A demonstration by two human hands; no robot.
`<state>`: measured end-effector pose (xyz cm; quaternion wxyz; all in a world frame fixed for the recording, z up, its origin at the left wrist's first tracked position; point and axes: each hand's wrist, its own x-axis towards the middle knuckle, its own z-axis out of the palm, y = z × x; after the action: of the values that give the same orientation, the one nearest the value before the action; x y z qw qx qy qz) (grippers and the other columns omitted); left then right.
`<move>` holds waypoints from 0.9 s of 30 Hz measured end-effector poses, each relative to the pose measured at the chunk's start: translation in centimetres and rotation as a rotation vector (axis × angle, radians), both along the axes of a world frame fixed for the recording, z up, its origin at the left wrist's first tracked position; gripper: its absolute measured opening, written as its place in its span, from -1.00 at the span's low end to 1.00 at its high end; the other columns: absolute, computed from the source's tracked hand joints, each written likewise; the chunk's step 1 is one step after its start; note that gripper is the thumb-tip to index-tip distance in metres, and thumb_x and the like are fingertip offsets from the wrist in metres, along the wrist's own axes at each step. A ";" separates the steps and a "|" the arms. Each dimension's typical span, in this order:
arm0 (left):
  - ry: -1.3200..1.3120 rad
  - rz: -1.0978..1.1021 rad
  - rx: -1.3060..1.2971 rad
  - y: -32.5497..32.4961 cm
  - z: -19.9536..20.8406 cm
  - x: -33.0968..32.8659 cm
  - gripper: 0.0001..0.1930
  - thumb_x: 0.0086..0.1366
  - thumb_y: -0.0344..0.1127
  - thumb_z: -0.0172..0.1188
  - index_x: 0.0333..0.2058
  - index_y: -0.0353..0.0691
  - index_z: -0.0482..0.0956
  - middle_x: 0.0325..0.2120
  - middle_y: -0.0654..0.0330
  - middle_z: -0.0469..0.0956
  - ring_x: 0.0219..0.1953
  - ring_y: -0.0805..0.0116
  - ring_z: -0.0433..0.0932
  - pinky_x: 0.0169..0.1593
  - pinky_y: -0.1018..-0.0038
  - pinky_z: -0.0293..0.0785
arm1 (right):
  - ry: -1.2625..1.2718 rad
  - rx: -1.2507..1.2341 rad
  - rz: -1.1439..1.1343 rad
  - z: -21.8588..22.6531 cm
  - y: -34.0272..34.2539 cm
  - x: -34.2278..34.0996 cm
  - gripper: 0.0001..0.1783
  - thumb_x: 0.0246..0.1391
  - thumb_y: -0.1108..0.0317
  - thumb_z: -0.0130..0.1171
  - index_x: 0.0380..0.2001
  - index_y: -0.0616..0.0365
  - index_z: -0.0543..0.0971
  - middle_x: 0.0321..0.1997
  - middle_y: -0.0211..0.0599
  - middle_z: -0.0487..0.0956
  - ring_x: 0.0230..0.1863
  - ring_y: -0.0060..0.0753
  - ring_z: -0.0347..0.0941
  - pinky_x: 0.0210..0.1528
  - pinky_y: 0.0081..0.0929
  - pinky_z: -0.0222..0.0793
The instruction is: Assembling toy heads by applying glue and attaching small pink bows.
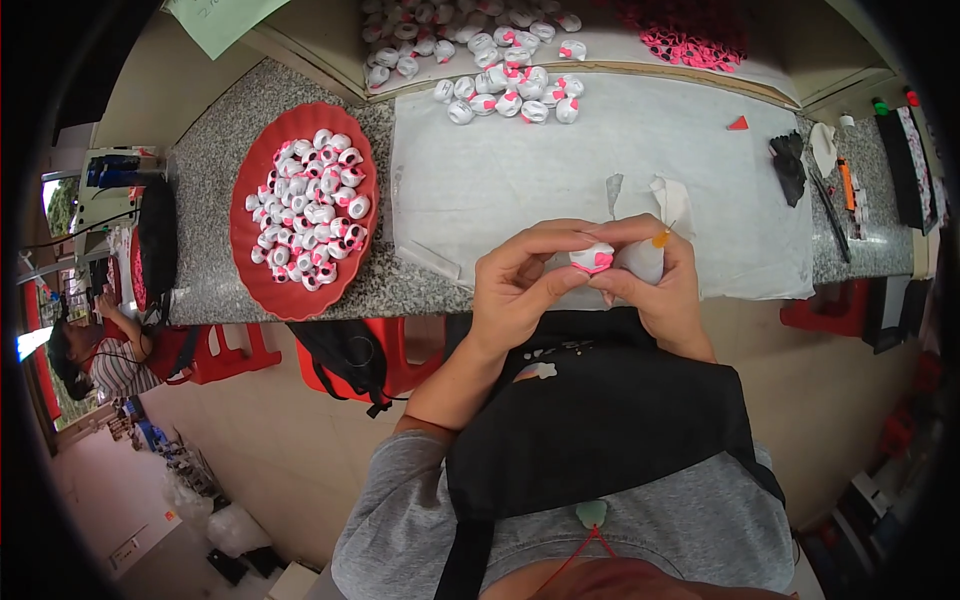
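Between the fingertips of both hands, just over the near edge of the bench, is a small white rounded piece (592, 258) with a pink patch on its front. My left hand (518, 275) pinches it from the left, thumb below and fingers above. My right hand (672, 290) has its fingertips against the piece's right side. Tucked in that same hand is a whitish squeeze bottle (643, 262) with an orange, needle-like tip. Past my hands, a crumpled white scrap (672, 197) lies on the white paper sheet (480, 170).
A red scalloped plate (252, 190) at left holds many white-and-pink pieces. More white pieces (508, 100) and a pile of pink parts (690, 47) lie at the back. Tweezers (832, 215), a black cloth (787, 168) and an orange pen (846, 185) are at right.
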<state>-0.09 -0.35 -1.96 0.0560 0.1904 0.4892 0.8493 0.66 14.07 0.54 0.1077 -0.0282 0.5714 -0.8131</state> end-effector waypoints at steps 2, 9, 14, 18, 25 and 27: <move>0.005 -0.005 -0.014 0.1 0.2 -0.1 -0.76 -0.03 -0.60 0.02 -0.30 -0.38 0.38 -0.25 0.00 0.36 -0.16 0.27 0.34 -0.10 0.45 0.25 | 0.020 0.007 -0.009 -0.2 0.2 0.1 -0.72 -0.31 0.56 0.17 -0.40 0.26 0.42 -0.48 -0.41 0.41 -0.52 -0.71 0.26 -0.54 -0.77 0.17; 0.106 0.053 -0.128 0.2 -0.4 -0.1 -0.82 0.01 -0.49 0.05 -0.36 -0.37 0.36 -0.30 -0.06 0.38 -0.20 0.22 0.36 -0.15 0.41 0.29 | 0.062 0.038 -0.042 -0.3 0.2 0.2 -0.77 -0.30 0.53 0.18 -0.44 0.26 0.43 -0.50 -0.41 0.42 -0.54 -0.72 0.26 -0.56 -0.77 0.16; 0.105 0.089 -0.122 0.4 -0.2 0.1 -0.83 -0.01 -0.52 0.06 -0.37 -0.36 0.39 -0.33 0.01 0.41 -0.20 0.24 0.36 -0.13 0.43 0.27 | 0.048 0.013 -0.047 -0.5 0.0 0.3 -0.76 -0.30 0.52 0.19 -0.44 0.25 0.43 -0.54 -0.41 0.42 -0.56 -0.72 0.25 -0.57 -0.77 0.15; 0.032 0.037 -0.058 0.3 -0.3 0.0 -0.81 0.00 -0.56 0.03 -0.34 -0.37 0.39 -0.32 0.06 0.41 -0.21 0.31 0.36 -0.13 0.46 0.27 | 0.037 0.001 -0.046 -0.6 0.1 0.3 -0.76 -0.29 0.52 0.18 -0.43 0.26 0.43 -0.57 -0.41 0.41 -0.58 -0.72 0.25 -0.59 -0.77 0.14; -0.093 -0.018 -0.044 0.4 0.1 0.2 -0.78 0.04 -0.51 0.00 -0.28 -0.40 0.33 -0.29 0.02 0.37 -0.24 0.35 0.37 -0.15 0.49 0.29 | 0.025 0.055 -0.083 -0.4 0.0 0.2 -0.73 -0.29 0.58 0.11 -0.39 0.31 0.39 -0.50 -0.26 0.42 -0.61 -0.61 0.29 -0.64 -0.73 0.19; -0.112 0.003 -0.027 0.7 0.2 0.3 -0.77 0.04 -0.53 -0.01 -0.27 -0.41 0.32 -0.29 0.04 0.38 -0.24 0.37 0.37 -0.15 0.51 0.29 | -0.007 0.064 -0.051 -0.2 0.3 0.2 -0.74 -0.28 0.60 0.07 -0.37 0.31 0.39 -0.49 -0.25 0.42 -0.62 -0.60 0.29 -0.64 -0.71 0.20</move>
<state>0.19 0.36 -1.73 0.0848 0.1411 0.4970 0.8520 0.88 14.38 0.32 0.0900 -0.0072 0.5974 -0.7969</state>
